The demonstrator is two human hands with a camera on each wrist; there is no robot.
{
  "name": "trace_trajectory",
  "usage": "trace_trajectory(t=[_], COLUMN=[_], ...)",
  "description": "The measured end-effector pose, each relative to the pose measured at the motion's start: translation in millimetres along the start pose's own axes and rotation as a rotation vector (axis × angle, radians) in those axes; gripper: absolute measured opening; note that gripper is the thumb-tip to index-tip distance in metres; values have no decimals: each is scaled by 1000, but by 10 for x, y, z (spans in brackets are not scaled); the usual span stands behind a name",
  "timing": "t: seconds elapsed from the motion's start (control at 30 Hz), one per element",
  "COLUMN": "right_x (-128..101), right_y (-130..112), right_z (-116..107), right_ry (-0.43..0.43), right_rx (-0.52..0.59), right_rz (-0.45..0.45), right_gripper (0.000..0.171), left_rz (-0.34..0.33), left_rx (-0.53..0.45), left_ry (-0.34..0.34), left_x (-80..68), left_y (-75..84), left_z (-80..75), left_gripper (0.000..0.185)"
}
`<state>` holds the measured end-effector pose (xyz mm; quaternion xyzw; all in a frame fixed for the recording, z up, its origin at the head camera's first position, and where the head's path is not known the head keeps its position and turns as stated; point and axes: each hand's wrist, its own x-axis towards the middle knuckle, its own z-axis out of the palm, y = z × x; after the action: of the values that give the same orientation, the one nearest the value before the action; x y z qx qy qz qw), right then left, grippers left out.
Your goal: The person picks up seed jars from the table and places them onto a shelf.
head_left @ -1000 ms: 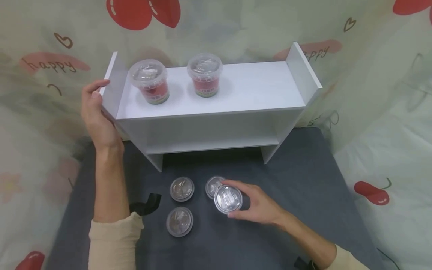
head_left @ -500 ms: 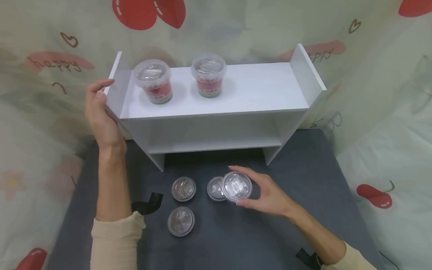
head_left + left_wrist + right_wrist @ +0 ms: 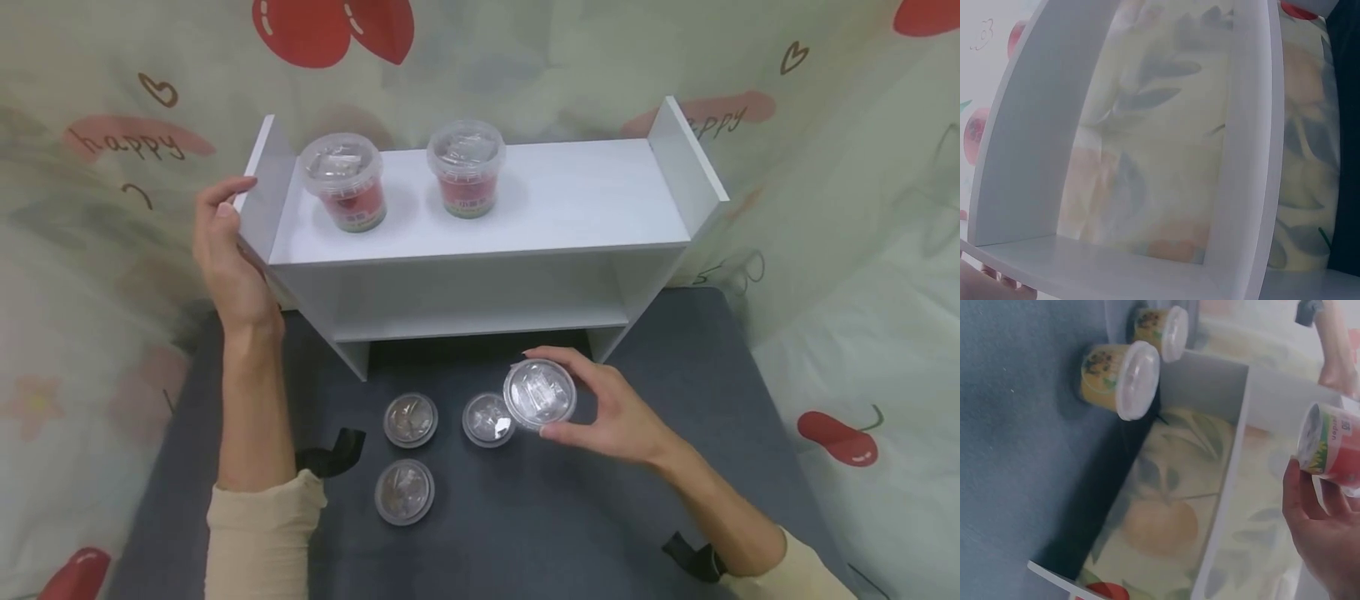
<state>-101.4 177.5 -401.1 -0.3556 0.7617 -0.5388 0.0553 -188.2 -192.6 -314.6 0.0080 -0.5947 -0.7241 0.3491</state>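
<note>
L hand (image 3: 228, 262) holds the white shelf unit (image 3: 480, 233) by its L side panel, fingers curled over the edge; no shift vs. a sec ago. On the top board: 2 lidded cups w/ red labels (image 3: 343, 182), (image 3: 466, 169). On the dark mat (image 3: 600, 517): 3 cups remain, lids up (image 3: 409, 420), (image 3: 404, 492), (image 3: 487, 419). R hand (image 3: 600, 412) grips a 4th cup (image 3: 539, 394) round its lid rim. It has come up off the mat and moved toward the shelf front, now clear of its neighbour. Lift looks done; cup prob. bound for the shelf.
</note>
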Motion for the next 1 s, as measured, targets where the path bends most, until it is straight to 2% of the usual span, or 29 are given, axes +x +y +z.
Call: trace_trajectory(t=[0.3, 0.63, 1.0], right_x=[96, 204, 224], right_y=[-114, -256, -346], right_z=[-164, -323, -464], right_ry=[42, 56, 121], right_rx=[-82, -21, 24], right_rz=[-74, -84, -94], right_gripper=[78, 77, 75], left_rz=[-13, -10, -23], left_rx=[0, 6, 52], left_ry=[13, -7, -32], left_x=[-12, -31, -21], left_y=[32, 26, 21], left_z=[-6, -49, -50], left_gripper=[36, 35, 35])
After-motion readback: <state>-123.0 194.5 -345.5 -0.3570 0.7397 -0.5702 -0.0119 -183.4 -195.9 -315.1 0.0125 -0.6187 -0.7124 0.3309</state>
